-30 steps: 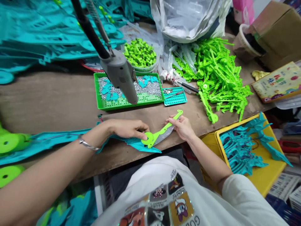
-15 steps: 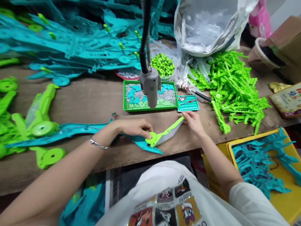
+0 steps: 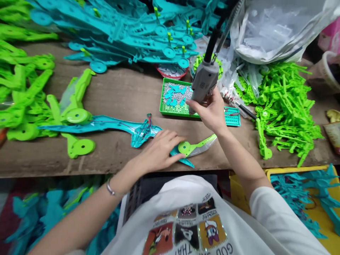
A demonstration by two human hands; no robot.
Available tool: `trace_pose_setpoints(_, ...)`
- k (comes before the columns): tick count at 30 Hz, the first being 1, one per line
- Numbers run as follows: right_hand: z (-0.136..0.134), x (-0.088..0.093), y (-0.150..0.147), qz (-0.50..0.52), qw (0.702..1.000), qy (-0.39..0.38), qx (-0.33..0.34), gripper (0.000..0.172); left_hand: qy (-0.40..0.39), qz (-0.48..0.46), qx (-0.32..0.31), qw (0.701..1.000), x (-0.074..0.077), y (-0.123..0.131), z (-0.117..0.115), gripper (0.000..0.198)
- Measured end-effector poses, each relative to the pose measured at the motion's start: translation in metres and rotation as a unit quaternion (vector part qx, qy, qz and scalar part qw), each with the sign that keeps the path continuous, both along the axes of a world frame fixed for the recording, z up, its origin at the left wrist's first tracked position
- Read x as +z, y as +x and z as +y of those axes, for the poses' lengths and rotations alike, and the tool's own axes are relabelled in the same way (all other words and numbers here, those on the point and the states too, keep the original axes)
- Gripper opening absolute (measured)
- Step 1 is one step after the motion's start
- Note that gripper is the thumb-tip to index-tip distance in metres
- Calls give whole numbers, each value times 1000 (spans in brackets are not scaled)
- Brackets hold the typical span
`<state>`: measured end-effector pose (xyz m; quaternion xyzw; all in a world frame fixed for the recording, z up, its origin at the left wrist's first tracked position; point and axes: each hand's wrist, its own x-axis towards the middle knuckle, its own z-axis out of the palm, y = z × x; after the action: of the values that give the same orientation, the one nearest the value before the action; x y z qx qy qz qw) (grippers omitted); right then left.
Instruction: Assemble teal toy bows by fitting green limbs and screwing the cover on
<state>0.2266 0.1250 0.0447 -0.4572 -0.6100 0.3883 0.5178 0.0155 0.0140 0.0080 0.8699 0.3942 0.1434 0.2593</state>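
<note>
A long teal plastic part lies along the table, with a small circuit board and red wires standing at its middle. My left hand is laid over its right end, thumb and fingers on either side, holding it down. Beside those fingertips, a lime-green part with a round hub and a clear blade rests on the teal end. My right hand is closed round the lower body of a grey electric screwdriver, which hangs from a cord and spring. Its tip is hidden.
A green tray holds screws and small teal pieces, and a teal tray lies to its right. Lime-green parts are heaped at right, more at left. Teal parts fill the back. A yellow crate stands lower right.
My right hand has let go of the lime-green blade's tip and taken hold of the screwdriver. My left hand has shifted from the green hub onto the teal part. The whole view has turned somewhat.
</note>
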Motion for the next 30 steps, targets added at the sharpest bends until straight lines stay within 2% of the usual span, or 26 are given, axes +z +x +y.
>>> trace_pose_setpoints(2,3,4,-2,5,1000,-3,-7,52,44,-21,27,998,-12,4,-21,58)
trace_pose_setpoints(5,9,9,1,12,1000,6,-26,49,85,-29,57,994,-33,13,-43,69)
trace_pose_setpoints(9,18,2,4,11,994,44,-97,50,100,-16,87,991,-50,24,-53,70)
trace_pose_setpoints(12,19,-9,2,14,991,41,-129,46,100,-16,109,989,-52,27,-51,68)
trace_pose_setpoints(16,17,-17,-4,16,993,15,-117,36,106,-37,114,987,-52,30,-45,75)
trace_pose_setpoints(20,17,-22,-8,75,990,-19,-122,42,109,-43,120,986,-52,32,-42,81)
trace_pose_setpoints(24,15,-29,-10,124,986,2,-114,41,108,-43,117,986,-53,31,-41,82)
trace_pose_setpoints(30,16,-39,-12,98,988,3,-122,49,105,-53,124,985,-52,31,-41,83)
